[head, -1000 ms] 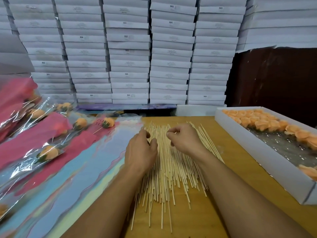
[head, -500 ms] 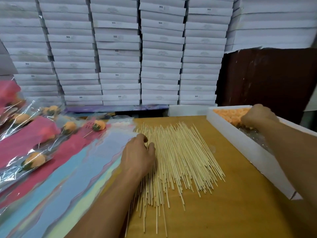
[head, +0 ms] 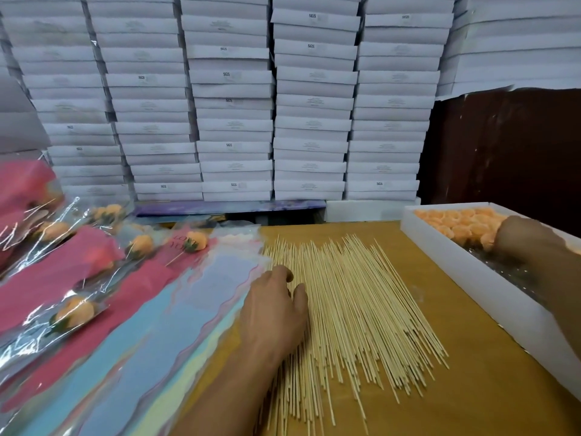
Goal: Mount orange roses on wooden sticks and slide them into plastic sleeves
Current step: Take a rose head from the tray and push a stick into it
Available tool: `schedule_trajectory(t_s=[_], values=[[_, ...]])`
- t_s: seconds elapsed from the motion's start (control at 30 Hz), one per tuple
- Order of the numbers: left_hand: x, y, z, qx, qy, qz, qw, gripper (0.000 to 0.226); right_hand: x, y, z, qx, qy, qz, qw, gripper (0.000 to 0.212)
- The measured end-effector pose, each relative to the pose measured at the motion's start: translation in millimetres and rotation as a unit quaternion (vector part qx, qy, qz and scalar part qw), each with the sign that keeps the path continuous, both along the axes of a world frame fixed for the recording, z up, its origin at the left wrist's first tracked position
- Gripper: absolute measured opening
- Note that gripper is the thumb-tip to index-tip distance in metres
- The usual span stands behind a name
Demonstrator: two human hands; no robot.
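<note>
A wide fan of thin wooden sticks [head: 361,309] lies on the yellow-brown table [head: 471,388]. My left hand [head: 270,313] sits on the pile's left edge with fingers curled, thumb and forefinger pinched together on a stick. My right hand [head: 515,237] is inside the long white box [head: 471,278] at the right, among the orange roses [head: 456,221]; its fingers are hidden behind the back of the hand. A stack of pastel plastic sleeves [head: 176,309] lies left of the sticks.
Sleeved roses on sticks [head: 75,313] lie in a heap on pink sleeves at the far left, one [head: 195,240] near the sticks' top. A wall of stacked white cartons [head: 232,121] closes the back. A dark brown panel [head: 503,146] stands behind the rose box.
My right hand left the sticks, swung right into the white box and now sits deeper among the roses. My left hand stayed on the pile's left edge.
</note>
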State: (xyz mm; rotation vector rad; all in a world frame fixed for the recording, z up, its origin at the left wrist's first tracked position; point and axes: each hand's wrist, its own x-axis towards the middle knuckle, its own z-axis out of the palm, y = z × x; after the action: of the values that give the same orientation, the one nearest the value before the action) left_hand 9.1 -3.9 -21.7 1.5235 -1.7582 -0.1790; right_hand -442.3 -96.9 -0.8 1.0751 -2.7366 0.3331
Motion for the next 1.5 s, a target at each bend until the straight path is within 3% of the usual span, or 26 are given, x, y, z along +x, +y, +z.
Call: schedule_trajectory(t_s=[0.1, 0.27, 0.6, 0.83, 0.93, 1.03, 1.13, 1.2, 1.27, 1.33, 1.5], values=[[-1, 0, -1, 0.0, -0.004, -0.002, 1.0, 0.026, 14, 9, 10, -0.033, -0.012, -0.005, 0.999, 0.033], [-1, 0, -1, -0.002, -0.003, -0.009, 1.0, 0.028, 30, 31, 33, -0.102, -0.039, 0.007, 0.994, 0.021], [-3, 0, -2, -0.012, 0.028, -0.045, 0.999, 0.029, 97, 59, 89, -0.193, -0.119, 0.18, 0.957, 0.013], [-3, 5, -1, -0.041, 0.098, -0.141, 0.984, 0.05, 210, 91, 95, -0.062, -0.173, 0.347, 0.92, 0.011], [-4, 9, 1, -0.022, 0.115, -0.17, 0.978, 0.065, 262, 105, 91, 0.006, -0.151, 0.416, 0.897, 0.015], [-4, 10, 1, -0.02, 0.144, -0.19, 0.971, 0.053, 297, 112, 86, 0.014, -0.122, 0.449, 0.885, 0.023], [-2, 10, 0, -0.031, 0.154, -0.183, 0.97, 0.026, 310, 113, 83, 0.021, -0.117, 0.466, 0.877, 0.026], [0, 8, -1, -0.015, 0.17, -0.167, 0.971, 0.019, 309, 112, 84, 0.011, -0.175, 0.475, 0.863, 0.025], [2, 7, 0, -0.002, 0.199, -0.138, 0.97, 0.014, 300, 104, 83, -0.057, -0.251, 0.444, 0.859, 0.024], [3, 5, 2, 0.008, 0.244, -0.115, 0.963, 0.011, 289, 91, 71, -0.088, -0.26, 0.383, 0.882, 0.019], [5, 3, 6, 0.045, 0.326, -0.105, 0.939, 0.021, 296, 60, 19, -0.008, -0.194, 0.31, 0.931, 0.018]])
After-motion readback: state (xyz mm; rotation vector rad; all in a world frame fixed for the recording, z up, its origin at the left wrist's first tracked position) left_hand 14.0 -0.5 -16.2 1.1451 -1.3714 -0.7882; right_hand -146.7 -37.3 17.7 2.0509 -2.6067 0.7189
